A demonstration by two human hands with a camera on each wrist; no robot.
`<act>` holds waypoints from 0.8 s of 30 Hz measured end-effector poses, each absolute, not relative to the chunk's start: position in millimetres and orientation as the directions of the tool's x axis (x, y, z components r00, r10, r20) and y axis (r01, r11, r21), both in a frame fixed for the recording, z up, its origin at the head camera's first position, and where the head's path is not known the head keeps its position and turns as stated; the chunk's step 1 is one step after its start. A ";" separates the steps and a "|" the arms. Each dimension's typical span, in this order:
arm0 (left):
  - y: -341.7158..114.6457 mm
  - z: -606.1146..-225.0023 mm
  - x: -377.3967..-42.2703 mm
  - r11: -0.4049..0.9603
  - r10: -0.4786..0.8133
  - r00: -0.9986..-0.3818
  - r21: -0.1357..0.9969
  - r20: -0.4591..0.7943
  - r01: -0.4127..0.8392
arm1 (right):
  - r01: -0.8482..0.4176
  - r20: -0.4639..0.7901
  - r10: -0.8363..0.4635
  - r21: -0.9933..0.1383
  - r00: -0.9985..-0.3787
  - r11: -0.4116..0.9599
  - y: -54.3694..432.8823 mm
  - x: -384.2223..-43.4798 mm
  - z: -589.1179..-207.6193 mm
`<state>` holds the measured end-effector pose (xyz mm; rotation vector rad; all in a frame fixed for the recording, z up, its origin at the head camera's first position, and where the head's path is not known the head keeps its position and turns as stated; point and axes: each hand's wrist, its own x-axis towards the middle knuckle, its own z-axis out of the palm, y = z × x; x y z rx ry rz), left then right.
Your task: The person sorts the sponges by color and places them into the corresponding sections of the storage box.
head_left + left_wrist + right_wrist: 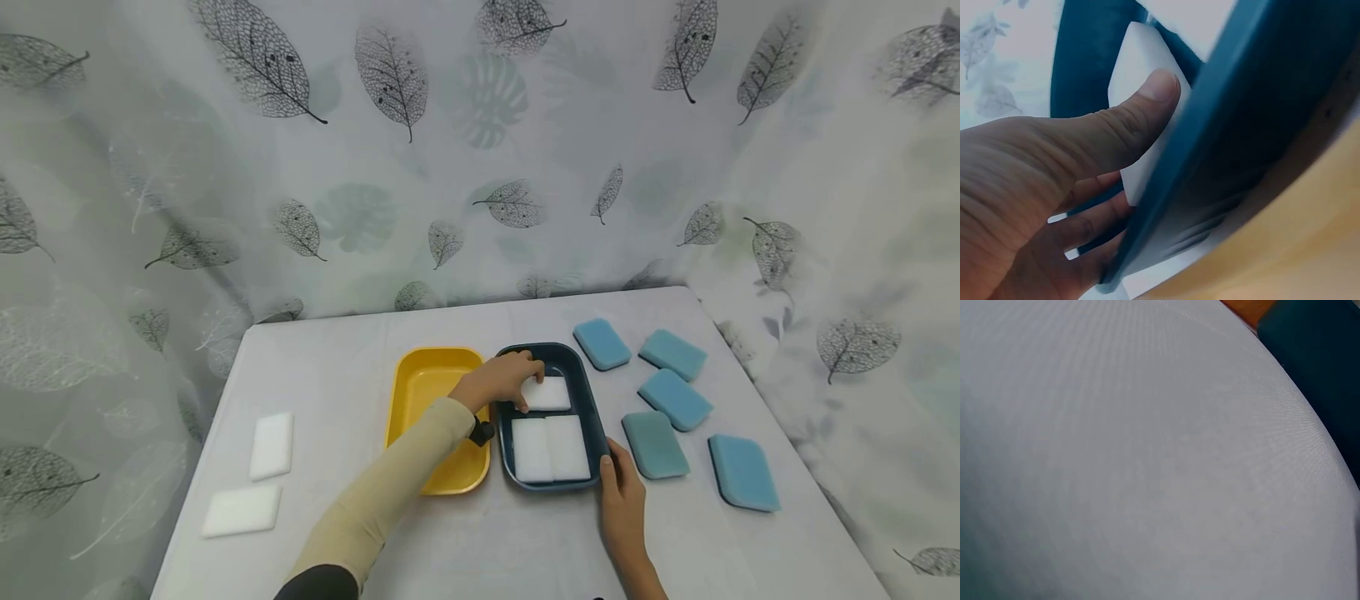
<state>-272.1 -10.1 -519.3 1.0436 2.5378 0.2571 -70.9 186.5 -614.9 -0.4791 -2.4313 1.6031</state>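
Observation:
In the head view, my left hand (510, 379) reaches into the dark blue tray (512, 472) and grips a white sponge (553, 394) in its far half. The left wrist view shows the thumb lying over this white sponge (1138, 65), with the other fingers partly hidden behind it. Two more white sponges (551, 450) lie side by side in the tray's near half. My right hand (624, 504) holds the tray by its near right corner, thumb and fingers at the rim. Mostly white tablecloth fills the right wrist view, with the tray's dark side (1322, 369) in the upper right.
Beside the dark tray, on its left, stands a yellow tray (401, 400), partly under the left forearm. Two white sponges (255, 475) lie at the table's left. Several blue and green sponges (675, 400) are spread over the right side. A leaf-patterned curtain (450, 167) hangs behind.

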 end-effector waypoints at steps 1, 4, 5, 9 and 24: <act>-10.1 -520.2 -272.0 0.707 0.707 -0.649 0.312 -0.280 0.635 | 0.163 -0.018 0.368 -0.917 -0.929 0.364 186.4 -70.8 -614.8; -10.2 -523.0 -270.8 0.705 0.709 -0.643 0.329 -0.289 0.628 | 0.165 -0.021 0.368 -0.918 -0.929 0.362 186.1 -70.1 -614.2; -10.3 -523.8 -270.3 0.704 0.710 -0.641 0.330 -0.293 0.629 | 0.166 -0.024 0.369 -0.918 -0.929 0.360 186.0 -69.6 -614.0; -10.4 -526.9 -269.9 0.695 0.719 -0.631 0.325 -0.290 0.642 | 0.170 -0.029 0.370 -0.919 -0.929 0.355 185.9 -68.5 -613.7; -8.7 -528.7 -276.5 0.690 0.724 -0.612 0.325 -0.317 0.647 | 0.158 -0.021 0.358 -0.921 -0.934 0.357 188.5 -72.0 -615.2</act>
